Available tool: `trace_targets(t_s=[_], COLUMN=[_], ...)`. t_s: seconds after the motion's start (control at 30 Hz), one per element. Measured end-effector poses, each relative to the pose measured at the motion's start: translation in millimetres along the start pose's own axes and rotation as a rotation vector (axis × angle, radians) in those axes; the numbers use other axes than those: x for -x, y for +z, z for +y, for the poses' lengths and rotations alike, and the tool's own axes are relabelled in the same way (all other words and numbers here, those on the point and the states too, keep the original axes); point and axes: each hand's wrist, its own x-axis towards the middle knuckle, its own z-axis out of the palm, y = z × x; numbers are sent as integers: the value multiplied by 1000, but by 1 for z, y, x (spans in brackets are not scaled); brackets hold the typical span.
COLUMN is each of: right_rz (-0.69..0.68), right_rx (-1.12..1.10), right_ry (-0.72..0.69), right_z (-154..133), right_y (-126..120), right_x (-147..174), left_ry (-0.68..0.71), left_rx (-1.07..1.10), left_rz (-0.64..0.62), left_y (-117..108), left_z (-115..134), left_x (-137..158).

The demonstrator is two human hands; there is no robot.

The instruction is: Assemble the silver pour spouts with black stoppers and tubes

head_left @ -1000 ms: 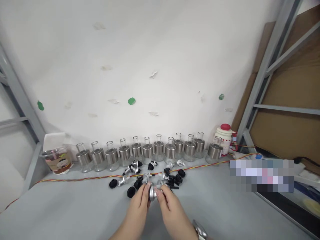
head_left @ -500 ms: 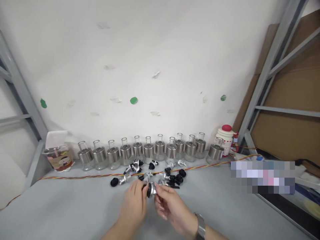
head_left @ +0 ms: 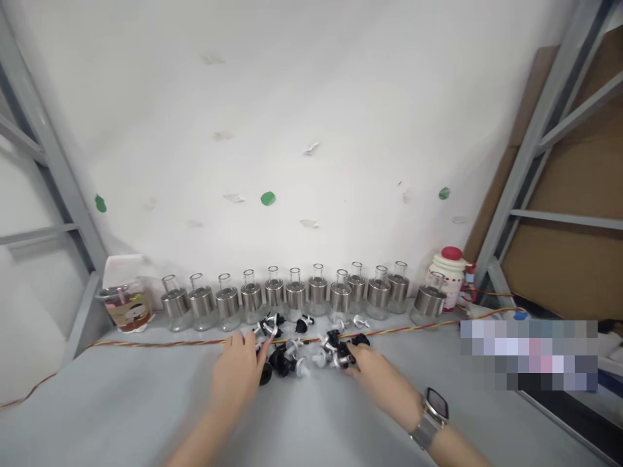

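Black and silver stoppers [head_left: 281, 360] lay jumbled at lower centre of the frame, below the bottles [head_left: 318, 288]. Left hand [head_left: 238, 366] bent at their left edge, right hand [head_left: 374, 373] at their right; whether either gripped a piece could not be told. Judgement: a light single-piece pinch suited the tangle.

A white wall [head_left: 341, 97] fills the upper frame, dotted with green stickers [head_left: 267, 198] and pale torn scraps [head_left: 311, 148]. Grey metal framing [head_left: 63, 162] slants down both sides, with brown cardboard [head_left: 574, 259] behind it at the right. A lidded cup [head_left: 130, 311] with a printed label stands at lower left; a cream container [head_left: 445, 279] with a red top stands right of centre. A twisted red-and-yellow cord [head_left: 185, 343] crosses the grey worktop [head_left: 146, 389]. A pixelated patch [head_left: 528, 347] covers something at lower right.
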Motion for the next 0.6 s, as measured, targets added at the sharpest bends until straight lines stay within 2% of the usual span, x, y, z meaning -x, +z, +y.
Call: trace_targets(t_s=[0.07, 0.13, 0.2, 0.27, 0.3, 0.47, 0.6], right_rz=[40, 128, 213, 195, 182, 186, 195], right_rx=[83, 205, 314, 335, 329, 258, 105], right_ry=[-28, -114, -272, -467, -504, -536, -537], right_z=[-6, -16, -27, -37, -41, -52, -58], right_y=[0, 2, 5, 12, 15, 34, 30], right_x=[0, -4, -13, -27, -34, -68, -74], left_ry=[24, 54, 103, 151, 169, 182, 167], left_rx=[-111, -145, -65, 34, 78, 206, 274], left_rz=[11, 13, 32, 63, 80, 140, 103], left_y=[1, 2, 3, 4, 4, 1, 3], left_z=[1, 4, 7, 11, 12, 13, 12], left_x=[0, 1, 4, 7, 9, 11, 10])
